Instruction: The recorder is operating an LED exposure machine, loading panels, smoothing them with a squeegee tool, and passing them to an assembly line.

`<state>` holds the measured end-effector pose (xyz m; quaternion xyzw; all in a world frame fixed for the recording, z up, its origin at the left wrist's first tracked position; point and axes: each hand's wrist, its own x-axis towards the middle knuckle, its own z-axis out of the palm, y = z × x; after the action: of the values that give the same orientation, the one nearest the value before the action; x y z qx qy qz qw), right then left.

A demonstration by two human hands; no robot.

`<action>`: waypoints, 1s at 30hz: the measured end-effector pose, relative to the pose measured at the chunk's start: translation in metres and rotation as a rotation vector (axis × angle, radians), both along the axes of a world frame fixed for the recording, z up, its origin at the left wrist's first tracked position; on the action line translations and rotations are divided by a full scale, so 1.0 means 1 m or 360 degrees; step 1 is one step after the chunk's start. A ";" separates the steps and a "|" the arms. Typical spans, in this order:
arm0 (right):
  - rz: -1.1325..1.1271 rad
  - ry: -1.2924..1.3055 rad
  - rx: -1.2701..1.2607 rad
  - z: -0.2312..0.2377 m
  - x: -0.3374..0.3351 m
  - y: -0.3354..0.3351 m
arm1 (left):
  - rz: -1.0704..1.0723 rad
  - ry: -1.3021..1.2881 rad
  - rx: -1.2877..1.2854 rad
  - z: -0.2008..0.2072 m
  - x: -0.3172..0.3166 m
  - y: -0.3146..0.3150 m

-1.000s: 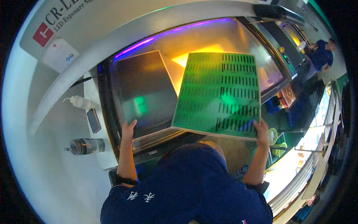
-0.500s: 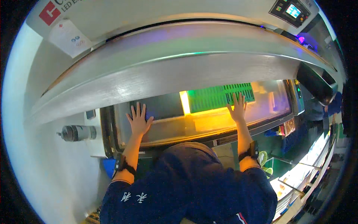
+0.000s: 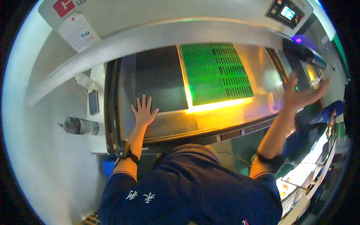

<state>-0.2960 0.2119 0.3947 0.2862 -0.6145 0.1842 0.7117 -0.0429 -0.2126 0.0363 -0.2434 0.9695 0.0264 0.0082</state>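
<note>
My left hand (image 3: 145, 113) lies with fingers spread over the lower edge of a dark panel (image 3: 159, 78), on the clear sheet of a wide, black-framed bed. It holds nothing. Beside that panel is a green panel (image 3: 202, 75) with rows of dark slots, lit yellow along its left and lower edges. My right hand (image 3: 302, 95), blurred by motion, is raised off the sheet at the bed's right side, near a small green light (image 3: 296, 88). Its thumb and fingers look apart, with nothing seen in them. A curved silver lid (image 3: 157, 42) spans the far side of the bed.
On the left ledge are a phone (image 3: 93, 102), a grey bottle (image 3: 80, 126) and a white bottle (image 3: 85, 81). A control panel with a lit screen (image 3: 288, 12) is at the upper right. A bright rack (image 3: 300, 183) stands at the lower right.
The silver lid has shifted up and away, showing more of both panels. My right hand has left the green panel's lower edge and moved right. My left hand stays nearly in place.
</note>
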 end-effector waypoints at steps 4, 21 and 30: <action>-0.0014 -0.0941 0.0262 0.079 0.003 0.022 | -0.0091 0.0008 0.0044 0.002 -0.016 0.010; -0.0633 -0.2732 0.1932 -0.323 0.174 0.119 | -0.1456 -0.0200 0.1374 0.092 -0.046 0.191; -0.0201 -0.2983 0.1687 -0.354 0.177 0.120 | -0.0468 -0.0072 0.0146 0.009 -0.077 0.165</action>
<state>-0.1185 0.3314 0.0411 0.2709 -0.9299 0.0034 -0.2487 -0.1194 -0.0479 0.0456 -0.0987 0.9921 0.0638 0.0448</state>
